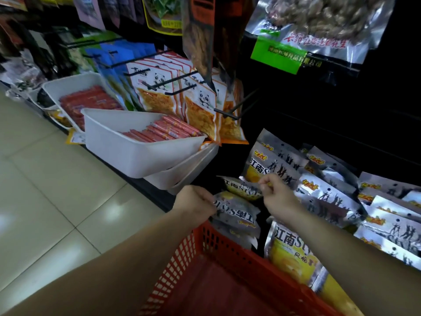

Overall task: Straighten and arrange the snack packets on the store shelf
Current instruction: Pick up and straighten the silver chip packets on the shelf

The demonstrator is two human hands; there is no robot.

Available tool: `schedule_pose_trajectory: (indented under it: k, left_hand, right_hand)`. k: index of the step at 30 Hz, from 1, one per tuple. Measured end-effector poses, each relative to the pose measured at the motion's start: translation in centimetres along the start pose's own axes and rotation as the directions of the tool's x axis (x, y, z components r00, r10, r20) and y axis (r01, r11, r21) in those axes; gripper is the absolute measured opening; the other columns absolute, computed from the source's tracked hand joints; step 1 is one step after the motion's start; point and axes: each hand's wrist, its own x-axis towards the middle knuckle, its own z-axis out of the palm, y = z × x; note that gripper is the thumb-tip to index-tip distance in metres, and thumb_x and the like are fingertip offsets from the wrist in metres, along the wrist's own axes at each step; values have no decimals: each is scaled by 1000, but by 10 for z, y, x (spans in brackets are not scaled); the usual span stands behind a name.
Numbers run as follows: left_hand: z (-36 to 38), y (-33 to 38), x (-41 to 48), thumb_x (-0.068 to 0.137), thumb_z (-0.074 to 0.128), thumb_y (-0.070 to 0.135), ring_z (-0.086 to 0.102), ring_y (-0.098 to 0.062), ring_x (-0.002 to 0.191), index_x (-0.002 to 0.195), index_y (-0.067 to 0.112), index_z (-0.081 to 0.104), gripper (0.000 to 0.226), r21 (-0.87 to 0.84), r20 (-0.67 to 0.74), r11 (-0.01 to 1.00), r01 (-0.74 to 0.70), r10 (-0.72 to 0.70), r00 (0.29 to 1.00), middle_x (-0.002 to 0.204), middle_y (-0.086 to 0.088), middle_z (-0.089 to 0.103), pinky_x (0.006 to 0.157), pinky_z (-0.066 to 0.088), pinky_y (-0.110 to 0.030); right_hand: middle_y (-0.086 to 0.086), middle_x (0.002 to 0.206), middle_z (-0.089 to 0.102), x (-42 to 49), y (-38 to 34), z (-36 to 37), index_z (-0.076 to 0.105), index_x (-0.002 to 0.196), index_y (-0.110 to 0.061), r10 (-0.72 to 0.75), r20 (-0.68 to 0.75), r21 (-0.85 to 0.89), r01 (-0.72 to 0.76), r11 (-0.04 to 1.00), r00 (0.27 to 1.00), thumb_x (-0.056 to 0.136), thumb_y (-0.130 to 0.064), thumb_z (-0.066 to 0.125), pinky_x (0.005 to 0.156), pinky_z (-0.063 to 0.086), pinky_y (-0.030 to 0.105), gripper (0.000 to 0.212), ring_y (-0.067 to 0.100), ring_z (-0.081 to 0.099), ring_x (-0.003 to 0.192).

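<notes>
Silver-and-yellow snack packets lie in overlapping rows on the low dark shelf at the right. My left hand grips the edge of an upside-down silver packet that lies over the far rim of a red plastic basket. My right hand pinches the edge of another silver packet just above it. One more packet leans against the basket's right side.
White plastic bins holding red sausage sticks jut out at the left, above the tiled floor. Panda-print packets hang on black wire hooks above the shelf. A large bag of peanuts hangs at the top right.
</notes>
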Motion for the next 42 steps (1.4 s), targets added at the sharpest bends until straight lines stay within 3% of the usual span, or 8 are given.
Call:
schedule_pose_trajectory:
  k: [6,11,15,19,24,28,30,42]
  left_hand:
    - [-2,9,10,80,79,5,64,-12,102,106,21,78,31,116,95,992,-42,31,995,111,5,70,82,53,-24]
    - [-11,19,26,77,80,-3,62,-6,71,93,12,81,22,84,180,995,53,-67,981,84,2,72,57,53,-15]
    - [-18,17,33,76,71,-6,61,-19,78,92,-2,76,17,87,231,990,111,-129,964,88,-6,68,68,50,-27]
    - [-11,23,36,84,76,2,62,-13,95,112,16,73,32,128,203,990,57,-82,976,113,1,67,70,49,-18]
    - [-13,32,39,88,74,13,62,-10,115,113,26,75,28,234,256,961,-150,88,963,123,7,68,88,46,-17]
    - [-16,40,47,89,70,20,59,-11,119,114,29,74,27,283,224,937,-204,142,964,126,10,66,93,45,-19]
    - [-17,42,49,91,68,21,59,-11,120,117,28,73,27,281,214,933,-223,166,963,125,10,66,93,46,-20]
    - [-20,43,24,92,72,22,56,-12,129,137,21,62,46,102,26,969,-223,222,975,139,4,63,97,43,-20]
  right_hand:
    - [9,86,53,28,5,-24,51,107,-30,110,-153,97,-96,991,982,112,-28,37,62,30,33,15,22,43,67]
    - [5,88,55,44,-1,-11,49,111,-25,85,-146,138,-65,988,986,112,-27,38,63,34,29,12,19,47,70]
    - [1,88,55,45,-7,-9,50,112,-18,1,-128,140,17,990,992,110,-29,45,55,34,23,12,15,48,70]
    - [-9,129,55,43,4,-13,52,104,-23,-17,-57,158,26,987,998,98,-51,63,97,43,36,30,15,53,121]
    - [0,169,25,50,23,-14,71,90,-30,-103,20,-50,104,993,995,90,-51,73,127,15,48,22,22,14,159]
    - [-1,114,63,53,25,-9,66,80,-22,-210,-133,-81,201,976,969,97,-56,52,95,46,41,41,18,59,108]
    - [-2,81,48,58,19,-9,48,71,-22,-249,-264,-82,235,968,932,103,-47,51,72,41,38,41,15,50,75]
    - [-3,59,42,15,-28,-21,48,85,-27,-408,-278,-125,389,913,870,108,-38,48,54,31,32,26,10,41,51]
